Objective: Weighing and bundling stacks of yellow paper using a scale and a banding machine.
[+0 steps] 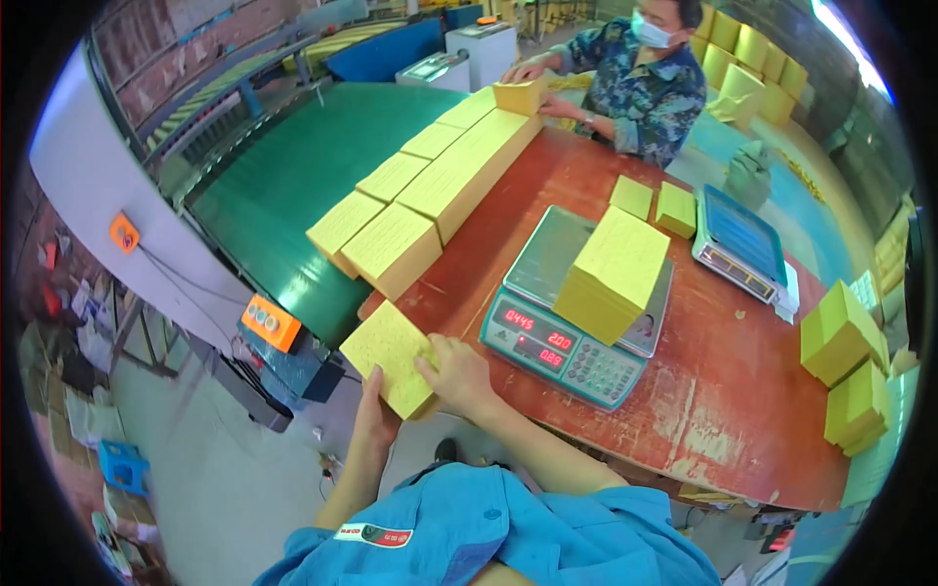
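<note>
Between my two hands is a stack of yellow paper point(387, 350), held in front of my body beside the red table's near-left edge. My left hand point(376, 405) grips it from below at its near left side. My right hand point(457, 374) is closed on its right edge, fingers bent over the top. To the right, another yellow paper stack point(621, 262) rests on the steel pan of a digital scale point(562, 347) with lit red digits. Just beyond my hands, several yellow paper stacks point(396, 239) stand in two rows along the green conveyor belt's edge.
Across the red table point(723, 391), a masked co-worker point(640, 93) holds a yellow stack at the rows' far end. A second scale point(743, 239) and two small yellow stacks point(653, 203) sit at the right. More stacks point(845, 337) stand far right. An orange button box point(271, 323) is at the left.
</note>
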The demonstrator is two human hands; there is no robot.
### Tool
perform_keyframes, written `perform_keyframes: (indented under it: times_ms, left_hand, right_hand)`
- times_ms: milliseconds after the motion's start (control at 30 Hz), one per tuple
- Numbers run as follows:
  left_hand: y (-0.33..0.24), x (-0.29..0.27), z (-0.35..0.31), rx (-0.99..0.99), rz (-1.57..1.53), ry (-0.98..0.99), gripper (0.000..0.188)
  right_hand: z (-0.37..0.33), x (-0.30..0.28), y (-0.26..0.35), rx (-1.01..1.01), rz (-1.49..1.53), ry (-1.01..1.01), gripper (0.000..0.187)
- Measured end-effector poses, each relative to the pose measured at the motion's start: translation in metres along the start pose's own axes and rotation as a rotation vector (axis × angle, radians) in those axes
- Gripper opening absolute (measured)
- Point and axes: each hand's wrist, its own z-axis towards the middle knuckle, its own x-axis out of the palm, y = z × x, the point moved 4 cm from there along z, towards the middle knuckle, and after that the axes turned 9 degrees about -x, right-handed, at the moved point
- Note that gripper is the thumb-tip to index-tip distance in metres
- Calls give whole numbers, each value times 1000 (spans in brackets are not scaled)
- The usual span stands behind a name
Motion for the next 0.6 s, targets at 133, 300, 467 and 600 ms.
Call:
perform_keyframes:
  times_ms: [133, 300, 467, 600]
  left_hand:
    - [-7, 9, -11, 12, 149, -74, 58]
    - [-49, 92, -42, -9, 234, 152, 58]
    - [-88, 226, 0, -107, 381, 489, 52]
    - [-71, 359, 40, -108, 635, 713, 54]
  right_hand:
    - [-24, -22, -8, -7, 248, -3, 56]
    - [-67, -91, -39, 26, 556, -226, 53]
    - [-50, -205, -17, 165, 711, -229, 51]
    - [-35, -280, -42, 257, 844, -569, 44]
